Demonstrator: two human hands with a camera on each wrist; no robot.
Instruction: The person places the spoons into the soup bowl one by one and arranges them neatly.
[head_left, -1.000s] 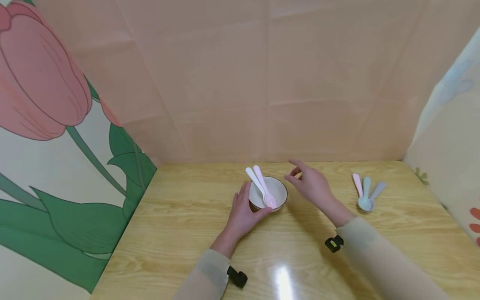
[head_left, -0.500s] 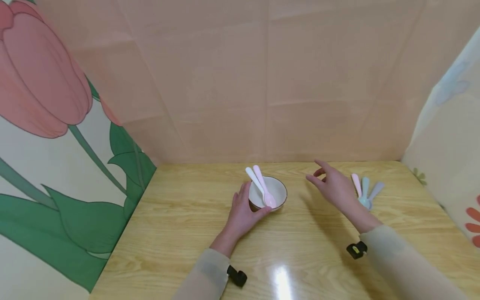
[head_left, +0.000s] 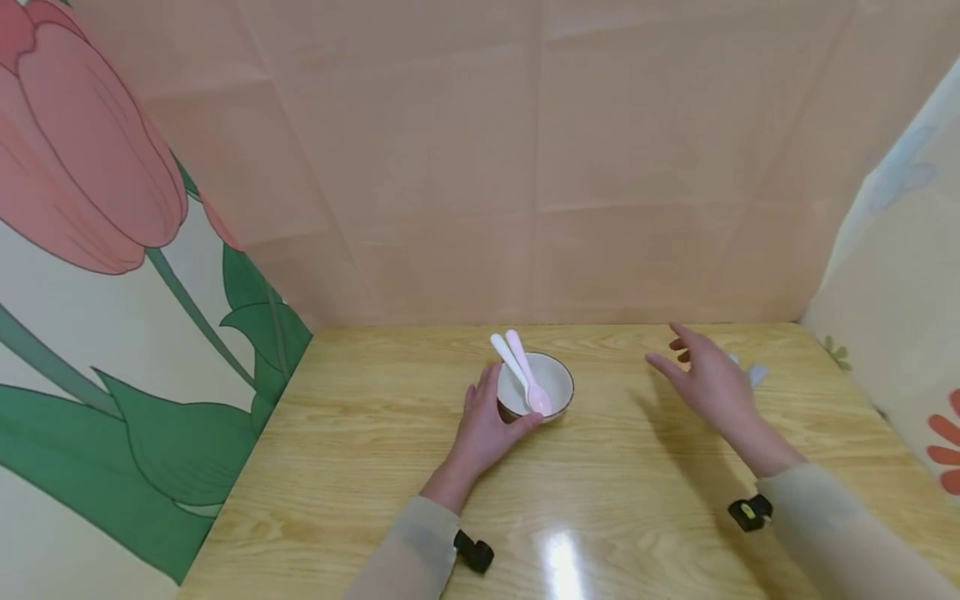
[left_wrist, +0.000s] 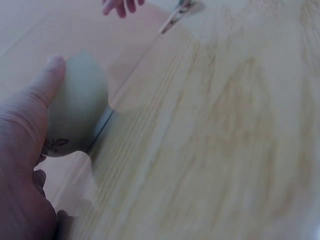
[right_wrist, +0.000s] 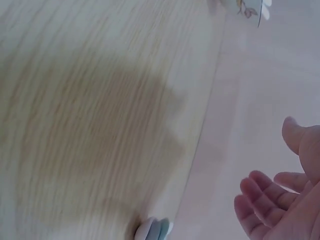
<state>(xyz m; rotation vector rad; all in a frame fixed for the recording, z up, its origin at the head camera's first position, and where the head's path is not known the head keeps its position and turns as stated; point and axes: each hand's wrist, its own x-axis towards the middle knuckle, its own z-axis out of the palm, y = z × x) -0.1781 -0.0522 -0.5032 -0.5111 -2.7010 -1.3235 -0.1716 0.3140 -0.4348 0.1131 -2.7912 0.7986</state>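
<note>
A white bowl [head_left: 555,377] with a dark rim stands near the back middle of the table. Inside lean a white spoon [head_left: 507,354] and a pink spoon [head_left: 538,398], handles over the far left rim. My left hand [head_left: 486,425] grips the bowl from its left side, thumb at the near rim; in the left wrist view the bowl [left_wrist: 82,102] shows a small floral mark. Above the table on the right, my right hand [head_left: 716,383] is held with thumb and fingers apart, holding nothing. It mostly hides a group of spoons [head_left: 758,374] behind it.
The wooden table [head_left: 360,467] ends at a peach backdrop [head_left: 525,208]. A panel with a large tulip [head_left: 97,150] borders the left side, and a pale panel [head_left: 900,317] with flowers borders the right. Spoon ends [right_wrist: 156,229] show at the bottom of the right wrist view.
My right hand has moved rightward from beside the bowl to in front of the spoon group, now covering most of it. My left hand and the bowl have stayed in place.
</note>
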